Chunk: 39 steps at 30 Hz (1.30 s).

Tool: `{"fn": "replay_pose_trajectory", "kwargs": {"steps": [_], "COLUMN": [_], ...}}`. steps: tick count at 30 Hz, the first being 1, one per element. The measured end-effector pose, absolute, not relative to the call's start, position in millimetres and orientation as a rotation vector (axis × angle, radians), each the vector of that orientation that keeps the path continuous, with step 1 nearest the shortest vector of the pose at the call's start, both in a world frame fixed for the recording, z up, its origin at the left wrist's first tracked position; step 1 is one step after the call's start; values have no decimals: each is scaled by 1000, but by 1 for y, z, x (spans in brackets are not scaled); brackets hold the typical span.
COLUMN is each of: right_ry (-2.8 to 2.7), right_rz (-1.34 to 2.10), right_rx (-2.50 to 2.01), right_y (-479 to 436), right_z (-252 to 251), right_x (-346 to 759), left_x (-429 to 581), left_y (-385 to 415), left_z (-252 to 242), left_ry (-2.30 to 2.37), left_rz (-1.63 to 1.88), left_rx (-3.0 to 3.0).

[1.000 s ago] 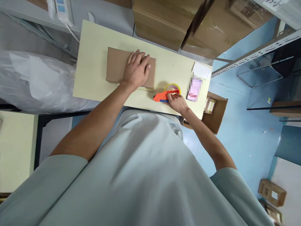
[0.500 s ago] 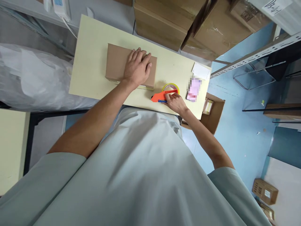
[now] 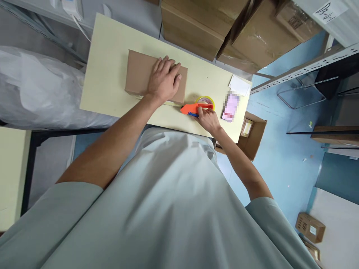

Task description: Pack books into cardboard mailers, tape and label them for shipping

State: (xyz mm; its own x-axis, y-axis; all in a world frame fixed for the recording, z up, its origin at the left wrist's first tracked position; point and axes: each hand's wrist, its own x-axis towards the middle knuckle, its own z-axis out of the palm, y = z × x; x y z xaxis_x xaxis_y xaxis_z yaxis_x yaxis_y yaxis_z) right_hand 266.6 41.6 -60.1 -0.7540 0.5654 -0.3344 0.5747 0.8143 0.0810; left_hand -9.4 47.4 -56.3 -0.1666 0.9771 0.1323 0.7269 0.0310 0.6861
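A flat brown cardboard box [image 3: 138,71] lies on the pale yellow table [image 3: 109,74]. My left hand [image 3: 163,79] rests flat on the right half of the box, fingers stretched out and close together. Just right of the box sits an orange tape dispenser [image 3: 193,109] with a yellow-rimmed tape roll [image 3: 206,101]. My right hand [image 3: 206,118] is closed around the dispenser's handle at the table's near edge.
A pink phone [image 3: 230,107] and a white paper [image 3: 239,85] lie at the table's right end. Large cardboard cartons [image 3: 196,26] stand behind the table. An open small carton [image 3: 254,132] sits on the blue floor at right. White plastic bags [image 3: 36,89] are piled at left.
My right hand and the tape dispenser have shifted slightly left, toward the box. My left hand stays flat on the box.
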Motion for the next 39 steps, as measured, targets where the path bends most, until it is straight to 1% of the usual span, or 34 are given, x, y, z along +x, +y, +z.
{"fn": "replay_pose_trajectory", "kwargs": {"steps": [4,9,15,19,23,29,35,39], "right_ry": [2638,2653,2597,2603,2614,2636,2544,2553], "right_rz": [-38,-81,-275,-426,-452,-454,-286,-240], "right_rx": [867,756,569,586,588,531,797,793], "right_y": [39,28,0,-21,-27,8,72,101], "right_z": [-57,-48,-36,-33,-31,-31,-36,-34], "right_x": [265,272,269,256,250,264,283,269], "left_x": [-10,4,26,32,32,32,32,29], "left_y": [48,27,-8,-21,-26,-27,-27,-27], "left_z": [-57,-36,-21,-23,-24,-29,-33,-35], "left_ry": [1955,1858,1800,1839,1870,1919,1940,1935], "left_rz": [837,813,746,664,577,530,499,494], "left_rx": [1770,1845,1804,1777,1795,1821,1840,1815]}}
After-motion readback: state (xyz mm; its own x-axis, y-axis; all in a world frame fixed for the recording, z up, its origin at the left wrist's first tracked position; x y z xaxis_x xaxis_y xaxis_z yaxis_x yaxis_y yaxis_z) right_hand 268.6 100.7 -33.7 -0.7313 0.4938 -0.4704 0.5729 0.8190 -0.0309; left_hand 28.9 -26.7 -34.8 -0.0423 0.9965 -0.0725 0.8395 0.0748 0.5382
